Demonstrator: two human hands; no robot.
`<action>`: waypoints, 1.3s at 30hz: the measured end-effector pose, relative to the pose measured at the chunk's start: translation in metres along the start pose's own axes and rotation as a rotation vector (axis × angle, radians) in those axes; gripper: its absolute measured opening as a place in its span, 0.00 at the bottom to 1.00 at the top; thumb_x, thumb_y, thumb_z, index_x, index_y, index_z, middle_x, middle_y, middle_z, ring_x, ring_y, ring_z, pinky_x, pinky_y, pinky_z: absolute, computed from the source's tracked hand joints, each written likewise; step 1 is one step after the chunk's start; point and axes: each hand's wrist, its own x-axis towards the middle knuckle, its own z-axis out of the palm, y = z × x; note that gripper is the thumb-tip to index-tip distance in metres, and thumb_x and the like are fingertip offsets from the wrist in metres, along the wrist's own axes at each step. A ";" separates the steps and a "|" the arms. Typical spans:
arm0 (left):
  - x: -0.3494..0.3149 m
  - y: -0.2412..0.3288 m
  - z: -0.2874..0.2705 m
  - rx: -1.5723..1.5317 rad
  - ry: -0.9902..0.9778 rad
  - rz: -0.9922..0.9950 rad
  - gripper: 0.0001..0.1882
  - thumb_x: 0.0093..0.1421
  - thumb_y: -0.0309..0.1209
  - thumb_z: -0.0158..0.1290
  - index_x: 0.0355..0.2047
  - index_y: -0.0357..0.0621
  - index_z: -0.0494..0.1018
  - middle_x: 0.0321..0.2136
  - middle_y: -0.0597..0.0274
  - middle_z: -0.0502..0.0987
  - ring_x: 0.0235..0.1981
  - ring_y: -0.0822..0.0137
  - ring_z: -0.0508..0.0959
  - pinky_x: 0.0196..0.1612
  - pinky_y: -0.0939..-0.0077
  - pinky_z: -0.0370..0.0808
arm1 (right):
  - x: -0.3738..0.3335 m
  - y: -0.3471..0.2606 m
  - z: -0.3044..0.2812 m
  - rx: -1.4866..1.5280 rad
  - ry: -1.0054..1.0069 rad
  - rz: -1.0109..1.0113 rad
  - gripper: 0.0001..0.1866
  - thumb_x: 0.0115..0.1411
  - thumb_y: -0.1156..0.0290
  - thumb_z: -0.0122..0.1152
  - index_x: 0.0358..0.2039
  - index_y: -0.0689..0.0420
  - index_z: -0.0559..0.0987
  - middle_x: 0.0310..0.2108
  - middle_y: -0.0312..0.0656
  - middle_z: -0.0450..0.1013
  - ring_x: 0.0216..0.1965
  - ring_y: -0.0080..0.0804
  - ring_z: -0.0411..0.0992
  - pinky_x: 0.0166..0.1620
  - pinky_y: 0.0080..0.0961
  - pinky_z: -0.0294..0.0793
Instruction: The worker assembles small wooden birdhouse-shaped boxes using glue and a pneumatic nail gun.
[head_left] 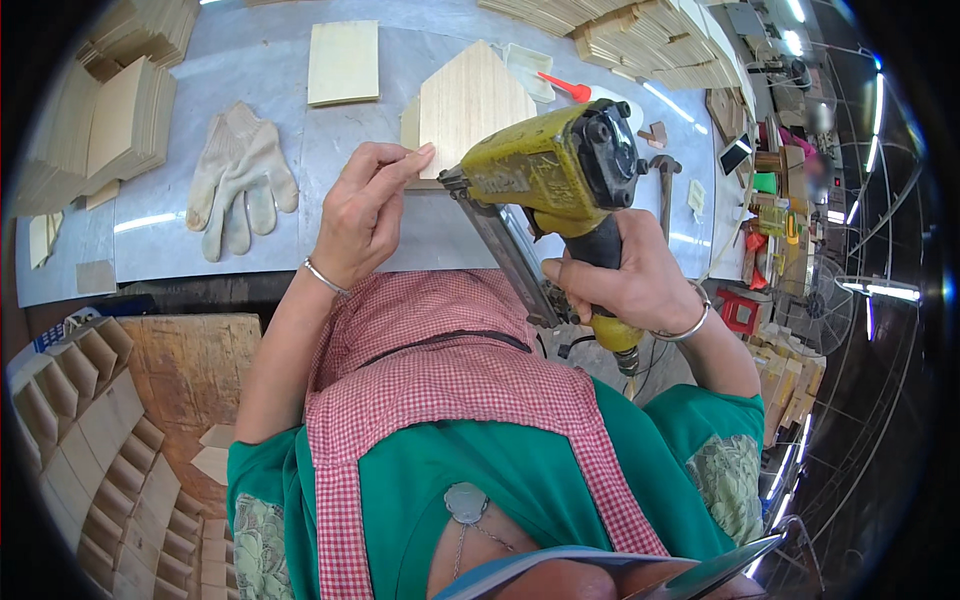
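Observation:
A pale wooden panel with a pointed, house-shaped end [470, 105] rests near the front edge of the metal-topped table, with other wood showing behind its left side. My left hand [362, 212] pinches its lower left corner between thumb and fingers. In my right hand [632, 268] is a worn yellow-green pneumatic nail gun [530, 168], gripped by its black handle. The gun's nose is at the panel's lower edge, just right of my left fingertips; whether it touches the wood I cannot tell. Its long magazine slants down toward my apron.
Cotton work gloves [243, 180] and a square board [343, 62] lie left and behind. Stacked wooden panels [130, 120] stand far left, more stacks [655, 45] back right. A red-nozzled bottle [610, 100], hammer [665, 175] and phone [735, 152] are rightward. Assembled wooden pieces [95, 440] fill the lower left.

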 end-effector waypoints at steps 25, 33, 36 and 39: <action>0.001 -0.008 0.002 -0.016 0.044 0.075 0.28 0.45 0.10 0.45 0.48 0.42 0.75 0.35 0.53 0.72 0.35 0.58 0.75 0.37 0.70 0.74 | 0.007 -0.015 0.004 -0.166 -0.005 -0.048 0.10 0.52 0.75 0.60 0.34 0.66 0.74 0.12 0.34 0.69 0.14 0.18 0.67 0.20 0.18 0.65; 0.010 -0.018 0.000 -0.277 0.088 -0.140 0.20 0.57 0.20 0.49 0.51 0.40 0.72 0.37 0.57 0.72 0.34 0.68 0.74 0.35 0.78 0.73 | -0.001 -0.005 -0.010 -0.080 0.041 0.000 0.09 0.52 0.72 0.62 0.29 0.65 0.75 0.14 0.36 0.70 0.16 0.19 0.68 0.20 0.19 0.66; 0.033 -0.030 0.000 -0.491 0.071 -0.382 0.20 0.61 0.29 0.51 0.54 0.39 0.69 0.35 0.63 0.74 0.31 0.75 0.73 0.32 0.83 0.72 | -0.001 0.002 -0.017 0.035 0.135 0.025 0.07 0.50 0.77 0.63 0.25 0.65 0.73 0.14 0.37 0.69 0.14 0.24 0.70 0.20 0.22 0.69; 0.047 -0.038 -0.002 -0.702 -0.110 -0.666 0.22 0.61 0.36 0.54 0.54 0.40 0.69 0.29 0.68 0.74 0.25 0.81 0.71 0.26 0.87 0.69 | 0.004 0.004 -0.021 0.026 0.148 0.058 0.07 0.51 0.76 0.62 0.22 0.64 0.73 0.14 0.36 0.70 0.15 0.21 0.69 0.21 0.20 0.68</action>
